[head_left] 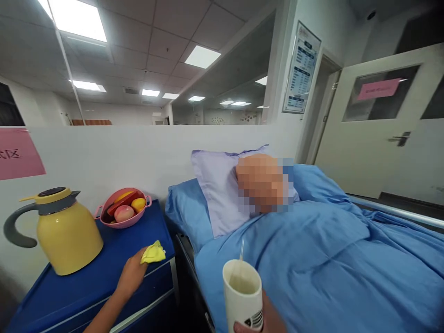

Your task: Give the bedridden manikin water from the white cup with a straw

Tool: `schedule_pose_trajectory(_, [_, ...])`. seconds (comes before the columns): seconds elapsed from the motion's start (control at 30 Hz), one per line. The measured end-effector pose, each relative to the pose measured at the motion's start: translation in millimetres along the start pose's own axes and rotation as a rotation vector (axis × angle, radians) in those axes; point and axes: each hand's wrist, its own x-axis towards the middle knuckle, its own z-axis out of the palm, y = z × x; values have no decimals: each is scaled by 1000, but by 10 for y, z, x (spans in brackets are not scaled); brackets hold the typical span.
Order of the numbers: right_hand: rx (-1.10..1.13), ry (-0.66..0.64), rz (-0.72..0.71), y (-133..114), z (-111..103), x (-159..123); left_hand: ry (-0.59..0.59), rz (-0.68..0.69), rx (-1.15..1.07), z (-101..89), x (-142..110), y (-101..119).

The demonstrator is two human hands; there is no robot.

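Note:
My left hand (132,273) is closed on a yellow cloth (153,252) over the front right part of the blue bedside cabinet top (114,252). In my right hand (267,317) is a white cup (242,291), upright and tilted slightly so its open mouth shows. A clear straw (242,249) sticks up from the cup's far rim. Beyond the cup, a figure with a blurred-out head (262,182) lies on a pale lilac pillow (218,185), under a blue quilt (312,249).
A yellow thermos jug (69,236) and a pink basket (126,225) of fruit stand on the cabinet. A dark gap separates cabinet and bed. At the right are a bed rail (398,210) and a door (374,138); a half-glazed partition (138,148) runs behind.

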Motion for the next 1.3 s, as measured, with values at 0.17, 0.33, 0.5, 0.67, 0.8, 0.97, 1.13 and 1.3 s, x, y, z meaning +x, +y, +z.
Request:
schedule_pose_trajectory(0.17, [-162, 51, -87, -125, -737, 318, -197, -297, -900, 501, -368, 826])
schedule_pose_trajectory(0.33, [-183, 139, -115, -183, -1265, 649, -226, -405, -1397, 1001, -665, 1492])
schedule_pose_trajectory(0.5, [-151, 164, -118, -126, -1591, 981, -239, -510, -1605, 1397, -772, 1988])
schedule_pose_trajectory(0.67, [-81, 119, -130, 103, -1752, 1199, -222, -504, -1663, 1764, -720, 2306])
schedule_pose_trajectory(0.8, [-14, 75, -129, 254, -1812, 1235, -275, -472, -1764, 2023, -645, 2590])
schedule_pose_trajectory(0.97, [58, 47, -109, 245, -1842, 1229, -245, -446, -1939, 2356, -502, 2829])
schedule_pose_trajectory(1.13, [79, 31, -85, 191, -1846, 1226, -383, -386, -1960, 2659, -441, 2687])
schedule_pose_trajectory(1.3, [91, 0, -70, 195, -1854, 1224, -364, -380, -1964, 2721, -458, 2576])
